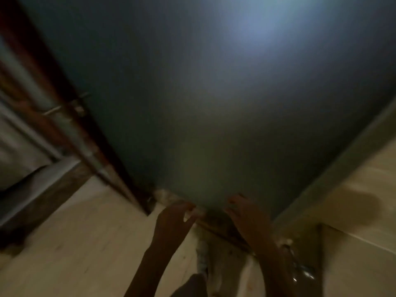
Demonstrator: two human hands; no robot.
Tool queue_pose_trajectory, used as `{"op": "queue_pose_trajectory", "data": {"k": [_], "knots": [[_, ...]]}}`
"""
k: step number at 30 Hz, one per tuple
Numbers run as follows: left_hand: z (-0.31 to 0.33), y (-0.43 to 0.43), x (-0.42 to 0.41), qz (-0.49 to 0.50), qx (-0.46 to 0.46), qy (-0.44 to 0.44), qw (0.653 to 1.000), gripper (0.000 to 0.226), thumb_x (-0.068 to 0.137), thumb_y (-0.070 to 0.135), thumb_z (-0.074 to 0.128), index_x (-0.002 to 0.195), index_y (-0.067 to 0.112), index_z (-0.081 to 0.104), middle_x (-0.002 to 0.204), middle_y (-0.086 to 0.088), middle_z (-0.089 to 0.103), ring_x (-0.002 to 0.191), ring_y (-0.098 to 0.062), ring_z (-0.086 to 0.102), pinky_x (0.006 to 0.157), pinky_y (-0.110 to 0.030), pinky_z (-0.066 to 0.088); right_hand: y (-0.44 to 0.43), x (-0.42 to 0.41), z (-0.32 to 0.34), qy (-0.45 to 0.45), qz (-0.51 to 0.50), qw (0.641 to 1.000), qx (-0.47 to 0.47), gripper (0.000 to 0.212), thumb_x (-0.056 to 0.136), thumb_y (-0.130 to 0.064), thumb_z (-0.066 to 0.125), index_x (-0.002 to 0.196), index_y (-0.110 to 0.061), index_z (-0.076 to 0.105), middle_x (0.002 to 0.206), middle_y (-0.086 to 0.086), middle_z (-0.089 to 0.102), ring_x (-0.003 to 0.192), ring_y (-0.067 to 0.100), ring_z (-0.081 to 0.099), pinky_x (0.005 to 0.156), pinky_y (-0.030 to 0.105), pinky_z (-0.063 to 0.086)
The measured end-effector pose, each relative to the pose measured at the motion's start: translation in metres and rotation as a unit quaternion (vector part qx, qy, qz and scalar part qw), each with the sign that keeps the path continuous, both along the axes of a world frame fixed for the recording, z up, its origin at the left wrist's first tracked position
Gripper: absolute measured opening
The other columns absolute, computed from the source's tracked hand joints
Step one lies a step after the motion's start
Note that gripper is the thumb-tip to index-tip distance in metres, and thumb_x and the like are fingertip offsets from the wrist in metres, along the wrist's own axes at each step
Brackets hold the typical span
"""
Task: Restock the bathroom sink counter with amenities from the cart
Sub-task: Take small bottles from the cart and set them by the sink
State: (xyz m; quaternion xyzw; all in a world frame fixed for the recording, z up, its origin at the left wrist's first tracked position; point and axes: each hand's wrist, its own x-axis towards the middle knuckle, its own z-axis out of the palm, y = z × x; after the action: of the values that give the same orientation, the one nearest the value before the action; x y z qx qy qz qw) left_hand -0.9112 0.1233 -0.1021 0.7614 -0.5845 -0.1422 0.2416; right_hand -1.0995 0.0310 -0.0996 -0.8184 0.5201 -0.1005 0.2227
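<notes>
Head: left hand, right hand at panel

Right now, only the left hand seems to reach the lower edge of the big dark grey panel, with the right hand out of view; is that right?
Not quite: the right hand is in view too. The head view shows it beside the left hand, both reaching to the lower edge of the big dark grey panel. Blur hides whether either grips anything.

Pale floor, blurred whitish bundle at the grey panel's foot
</notes>
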Motion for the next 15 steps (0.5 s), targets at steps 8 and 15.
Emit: {"op": "queue_pose_trajectory", "data": {"k": [8,15], "knots": [[0.015,0.102,0.093,0.195,0.009,-0.012,0.981,0.029,0.088,0.042,0.063,0.116,0.034,0.065,0.107,0.014,0.066,0.1,-0.008,0.062,0.08,-0.021,0.044,0.053,0.141,0.022,-0.017,0.206,0.978,0.01,0.029,0.096,-0.042,0.049,0.117,-0.028,0.063,0.113,-0.007,0.063,0.1,0.008,0.055,0.078,0.019,0.035],[0.03,0.167,0.189,0.282,0.01,0.004,0.959,0.031,0.091,0.041,0.059,0.121,0.036,0.061,0.112,0.015,0.063,0.103,-0.005,0.06,0.084,-0.023,0.047,0.09,0.273,0.038,0.031,0.316,0.948,0.004,0.026,0.096,-0.039,0.05,0.12,-0.034,0.058,0.121,-0.012,0.055,0.107,0.009,0.053,0.088,0.027,0.043]]}}
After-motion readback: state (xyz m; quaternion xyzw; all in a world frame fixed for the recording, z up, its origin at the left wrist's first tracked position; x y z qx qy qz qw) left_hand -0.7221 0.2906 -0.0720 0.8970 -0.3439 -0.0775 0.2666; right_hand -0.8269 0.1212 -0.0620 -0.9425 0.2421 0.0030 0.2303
